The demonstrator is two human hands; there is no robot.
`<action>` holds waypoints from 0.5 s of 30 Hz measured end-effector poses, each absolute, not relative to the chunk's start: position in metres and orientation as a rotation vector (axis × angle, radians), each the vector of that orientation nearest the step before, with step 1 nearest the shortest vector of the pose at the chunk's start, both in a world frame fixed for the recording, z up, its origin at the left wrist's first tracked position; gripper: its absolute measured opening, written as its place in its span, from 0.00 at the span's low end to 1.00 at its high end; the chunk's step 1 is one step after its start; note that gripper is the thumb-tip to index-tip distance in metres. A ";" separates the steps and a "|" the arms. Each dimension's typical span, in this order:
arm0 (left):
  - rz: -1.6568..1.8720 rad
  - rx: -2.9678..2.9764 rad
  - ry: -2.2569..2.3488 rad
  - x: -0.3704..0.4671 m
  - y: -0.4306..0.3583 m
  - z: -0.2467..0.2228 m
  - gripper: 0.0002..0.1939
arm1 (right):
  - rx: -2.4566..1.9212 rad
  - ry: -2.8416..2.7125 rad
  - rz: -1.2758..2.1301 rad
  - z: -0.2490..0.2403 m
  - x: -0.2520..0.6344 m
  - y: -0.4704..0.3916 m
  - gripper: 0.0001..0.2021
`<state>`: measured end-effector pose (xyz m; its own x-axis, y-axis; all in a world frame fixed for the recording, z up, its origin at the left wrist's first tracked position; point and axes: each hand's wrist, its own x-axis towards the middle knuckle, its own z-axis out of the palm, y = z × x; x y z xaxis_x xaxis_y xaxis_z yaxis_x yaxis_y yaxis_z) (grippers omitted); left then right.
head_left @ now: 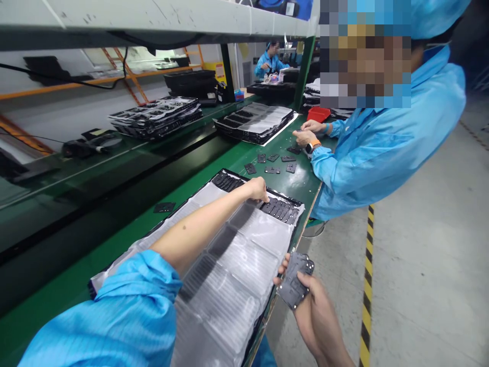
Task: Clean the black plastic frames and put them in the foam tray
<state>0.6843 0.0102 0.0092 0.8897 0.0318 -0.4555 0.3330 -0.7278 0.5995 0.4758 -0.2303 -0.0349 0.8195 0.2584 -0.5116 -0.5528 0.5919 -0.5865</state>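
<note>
My left hand (258,189) reaches to the far end of a black tray (292,232), fingers pinched together and pointing down beside a row of flat black parts (281,210). What its fingertips hold, if anything, is hidden. Palm up at the table's front edge, my right hand (315,300) grips a small fanned stack of flat black parts (295,279), with the thumb on top. Translucent white sheet (244,244) covers most of the tray. Another group of black parts (228,182) shows uncovered in the tray's far left corner.
Several loose black parts (272,170) lie beyond the tray, and one more part (164,207) lies left of it. A co-worker (382,153) in blue sits at the right. Stacked trays (255,122) stand farther back. A shelf beam (153,20) crosses overhead.
</note>
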 end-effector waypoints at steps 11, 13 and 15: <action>-0.699 1.813 -0.149 0.554 -0.027 0.027 0.16 | -0.914 0.347 0.360 -0.023 0.493 -0.203 0.26; -0.658 1.799 -0.115 0.548 -0.022 0.024 0.17 | -0.892 0.335 0.368 -0.023 0.494 -0.198 0.25; -0.633 1.790 -0.083 0.555 -0.013 0.025 0.18 | -0.868 0.341 0.362 -0.024 0.496 -0.196 0.24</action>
